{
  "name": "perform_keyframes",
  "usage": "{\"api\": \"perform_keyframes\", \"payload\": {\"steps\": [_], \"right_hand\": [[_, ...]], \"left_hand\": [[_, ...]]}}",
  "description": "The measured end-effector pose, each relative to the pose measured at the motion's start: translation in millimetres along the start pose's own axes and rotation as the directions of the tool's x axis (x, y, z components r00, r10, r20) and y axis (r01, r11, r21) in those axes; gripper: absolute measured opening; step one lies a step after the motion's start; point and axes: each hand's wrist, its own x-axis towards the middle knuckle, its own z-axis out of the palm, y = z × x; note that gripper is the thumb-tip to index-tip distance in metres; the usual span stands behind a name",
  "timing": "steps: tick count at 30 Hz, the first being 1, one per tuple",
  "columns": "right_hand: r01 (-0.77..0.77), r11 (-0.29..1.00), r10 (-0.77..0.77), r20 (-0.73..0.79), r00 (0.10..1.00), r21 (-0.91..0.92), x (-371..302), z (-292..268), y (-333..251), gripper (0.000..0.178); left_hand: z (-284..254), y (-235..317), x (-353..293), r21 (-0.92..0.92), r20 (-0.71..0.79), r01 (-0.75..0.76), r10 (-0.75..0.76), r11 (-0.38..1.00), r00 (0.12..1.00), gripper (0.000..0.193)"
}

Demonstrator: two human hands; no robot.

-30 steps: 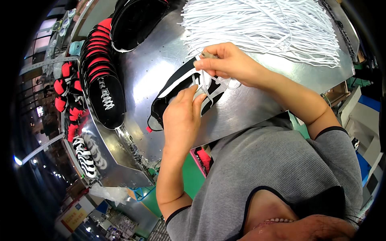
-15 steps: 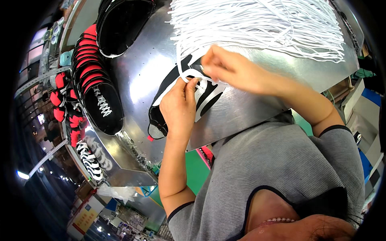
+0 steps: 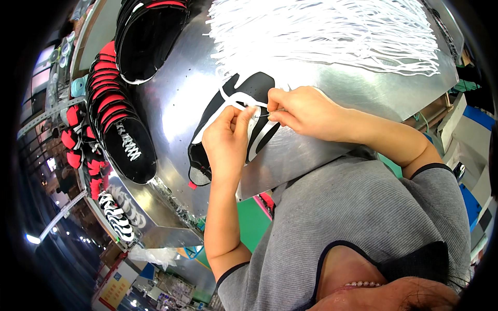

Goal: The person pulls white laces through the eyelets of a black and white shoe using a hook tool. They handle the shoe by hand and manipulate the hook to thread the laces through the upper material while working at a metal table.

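A black-and-white shoe upper (image 3: pixel 258 82) lies on the metal table in front of me, its heel end with a small red tab towards the near left. My left hand (image 3: pixel 225 137) is closed, thumb and forefinger pinching the upper by the white eyelet edge. A white shoelace (image 3: pixel 224 94) loops past those fingertips. My right hand (image 3: pixel 306 113), at the upper's right side, pinches a thin dark metal hook (image 3: pixel 262 115) whose tip reaches the eyelets beside my left thumb. The exact point where hook and lace meet is hidden by my fingers.
A wide bundle of white shoelaces (image 3: pixel 327 36) covers the far part of the metal table (image 3: pixel 181 114). At left stands a row of nested black-and-red shoe uppers (image 3: pixel 127 140), with another black stack (image 3: pixel 148 46) behind. More uppers (image 3: pixel 116 217) hang beyond the table's left edge.
My right hand, blurred and higher before, has come down beside the left thumb with the hook at the eyelets. The lace's upright length has dropped. The left hand keeps its pinch.
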Motion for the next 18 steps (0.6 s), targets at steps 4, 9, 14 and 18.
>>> {"api": "perform_keyframes", "payload": {"steps": [4, 9, 14, 18], "right_hand": [[0.026, 0.994, -0.027, -0.011, 1.0, -0.105, -0.8, 1.6, -3.8, 0.017], [0.0, 0.997, -0.001, -0.016, 1.0, -0.075, -4.4, 2.4, -6.0, 0.017], [0.007, 0.999, -0.009, -0.026, 1.0, -0.047, -6.9, 1.8, -5.6, 0.017], [0.02, 0.999, -0.021, -0.03, 0.999, -0.037, -7.8, 1.6, -6.8, 0.017]], "left_hand": [[-3.9, -4.0, -0.7, -0.109, 0.13, 0.073, -0.059, 0.991, 0.99, 0.02], [1.7, -5.6, -0.8, 0.027, 0.017, -0.005, 0.005, 1.0, 1.0, 0.024], [0.1, -1.6, -0.2, 0.068, 0.028, 0.016, -0.018, 0.998, 0.999, 0.024], [-1.9, 0.9, -0.8, 0.06, 0.04, 0.045, -0.048, 0.997, 0.998, 0.024]]}}
